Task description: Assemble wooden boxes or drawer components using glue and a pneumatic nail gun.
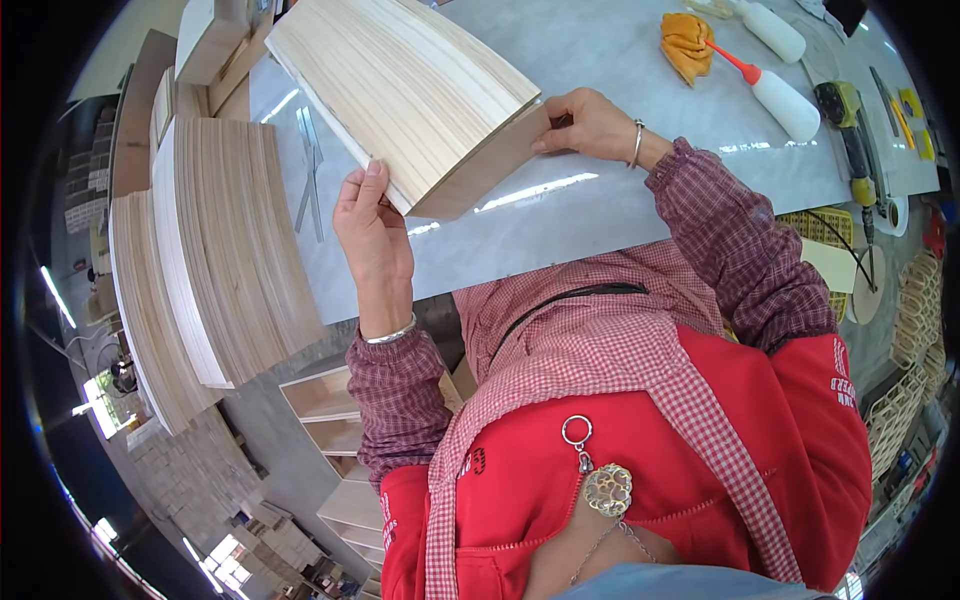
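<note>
Head view: over the glossy table [560,210], nearer its left edge, a boxy wood piece [400,90] was gripped at its near corners by the half-curled left hand [375,235] and right hand [597,128]; its pale top was streaked with straight grain.

On the bench [540,235], bare surface leaves passage between the left hand [372,230] and right hand [590,125], in front of the wooden piece [410,90]. Stacked panels [225,240] block the left side; an orange cloth [687,48], 2 white bottles [785,103] and a drill [848,120] obstruct parts of the right side.
</note>
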A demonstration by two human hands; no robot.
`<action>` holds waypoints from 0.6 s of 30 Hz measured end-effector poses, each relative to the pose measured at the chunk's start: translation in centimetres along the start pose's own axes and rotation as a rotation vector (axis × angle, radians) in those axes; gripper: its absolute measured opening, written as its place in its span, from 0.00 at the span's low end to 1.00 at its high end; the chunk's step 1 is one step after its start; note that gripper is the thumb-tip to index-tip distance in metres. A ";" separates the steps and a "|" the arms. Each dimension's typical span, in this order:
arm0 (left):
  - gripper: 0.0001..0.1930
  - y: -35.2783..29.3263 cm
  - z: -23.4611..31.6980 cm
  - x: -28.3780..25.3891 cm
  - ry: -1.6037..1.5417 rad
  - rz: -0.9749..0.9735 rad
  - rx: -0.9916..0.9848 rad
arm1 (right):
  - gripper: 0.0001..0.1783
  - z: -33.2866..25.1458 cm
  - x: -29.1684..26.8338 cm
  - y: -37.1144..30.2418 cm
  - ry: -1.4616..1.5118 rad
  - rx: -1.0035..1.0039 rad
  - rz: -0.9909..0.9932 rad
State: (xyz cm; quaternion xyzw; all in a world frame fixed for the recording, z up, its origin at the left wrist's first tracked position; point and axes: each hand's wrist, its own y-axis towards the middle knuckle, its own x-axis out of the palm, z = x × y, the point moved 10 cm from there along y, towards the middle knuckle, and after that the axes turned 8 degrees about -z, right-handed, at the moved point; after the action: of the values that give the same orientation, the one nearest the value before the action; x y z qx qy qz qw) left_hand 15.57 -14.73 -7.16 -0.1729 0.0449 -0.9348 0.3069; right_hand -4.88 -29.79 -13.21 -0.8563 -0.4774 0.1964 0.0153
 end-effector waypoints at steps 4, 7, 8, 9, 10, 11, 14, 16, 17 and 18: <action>0.04 0.0 0.0 -0.2 0.009 -0.005 -0.009 | 0.14 0.0 0.1 0.0 0.015 0.002 -0.010; 0.04 0.0 0.0 -0.3 0.013 -0.007 -0.015 | 0.15 -0.2 0.0 0.1 0.001 -0.003 -0.005; 0.04 0.0 -0.1 -0.4 0.012 -0.007 -0.015 | 0.15 -0.2 0.0 0.1 0.000 -0.003 -0.005; 0.04 0.0 -0.3 -0.4 0.018 -0.012 -0.017 | 0.15 -0.1 0.1 0.1 0.003 -0.004 -0.006; 0.04 0.0 -0.5 -0.5 0.023 -0.017 -0.020 | 0.15 0.1 0.1 0.1 0.006 -0.004 -0.007; 0.04 0.1 -0.8 -0.5 0.027 -0.022 -0.023 | 0.16 0.2 0.1 0.1 0.009 -0.004 -0.009; 0.05 0.0 -0.9 -0.7 0.034 -0.019 -0.019 | 0.16 -0.8 -0.7 -0.5 0.035 -0.067 0.058; 0.06 -0.1 -0.9 -0.9 0.042 -0.010 -0.008 | 0.16 -2.5 -2.3 -1.7 0.089 -0.191 0.202; 0.07 -0.3 -0.9 -1.1 0.047 -0.005 -0.004 | 0.17 -3.4 -3.1 -2.2 0.118 -0.252 0.272; 0.07 -0.5 -1.3 -1.0 0.045 0.001 -0.006 | 0.17 -3.7 -3.1 -2.3 0.117 -0.250 0.266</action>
State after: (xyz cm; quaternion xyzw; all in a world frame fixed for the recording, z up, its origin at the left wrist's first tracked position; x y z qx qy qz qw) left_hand 15.63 -13.72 -8.54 -0.1530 0.0547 -0.9382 0.3057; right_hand -6.94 -30.50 -8.25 -0.9171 -0.3790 0.0858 -0.0894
